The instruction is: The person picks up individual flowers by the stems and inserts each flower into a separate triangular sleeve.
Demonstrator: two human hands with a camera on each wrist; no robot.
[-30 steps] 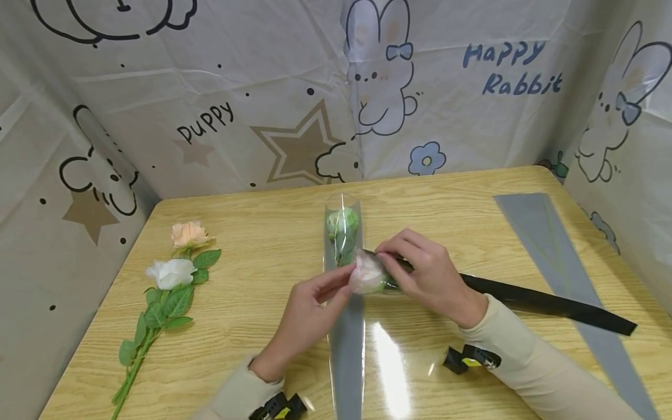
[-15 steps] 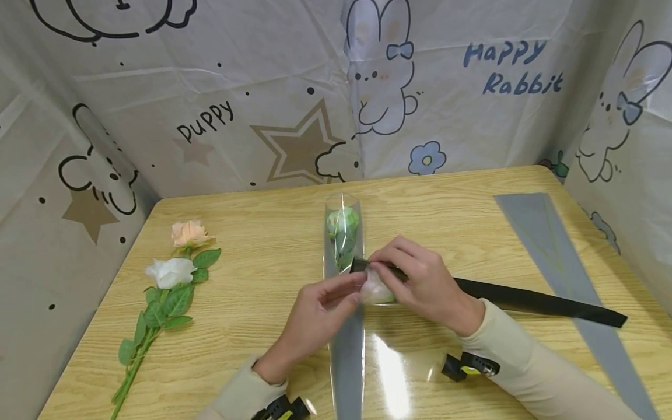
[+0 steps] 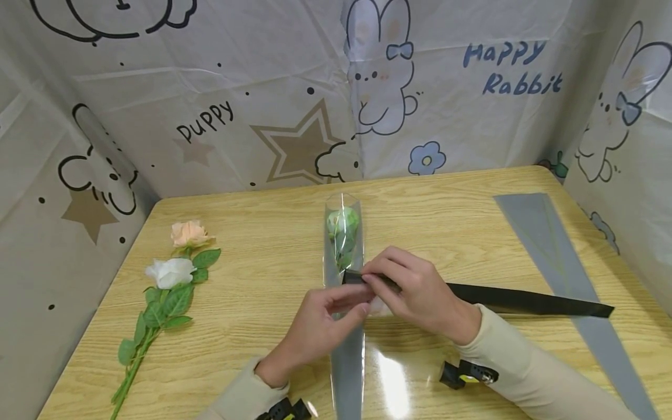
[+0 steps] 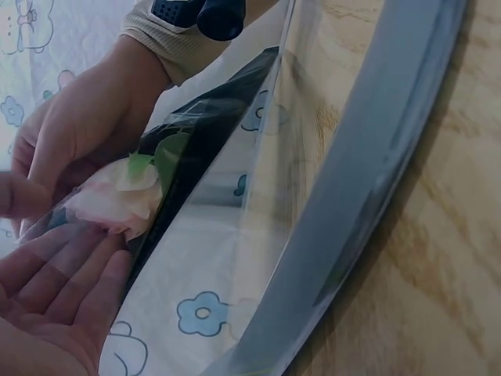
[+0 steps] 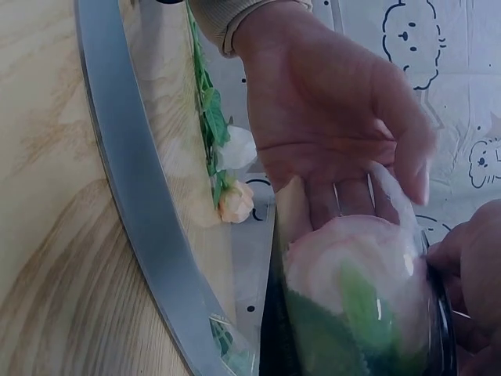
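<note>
A pale pink rose [image 5: 348,262] with green leaves sits inside a clear flower sleeve with a black back [image 3: 520,299]. My right hand [image 3: 422,294] pinches the sleeve near its open mouth, and its long tail reaches to the right. Facing it, my left hand [image 3: 322,324] has its fingers reaching under the blossom, against the clear film; its thumb stands apart, as the right wrist view shows. In the head view the hands mostly hide the blossom. Beneath them lies a grey-backed sleeve [image 3: 346,373] holding a greenish-white rose [image 3: 343,224].
At the left of the wooden table [image 3: 262,245] lie a peach rose [image 3: 189,233] and a white rose [image 3: 170,273], stems toward me. Another grey sleeve [image 3: 551,251] lies flat at the right. A printed cloth [image 3: 294,70] rises behind the table.
Both hands have shifted slightly toward me, and the sleeve has come left and turned, so its black back covers more of the rose. The sleeve's tail end has moved left.
</note>
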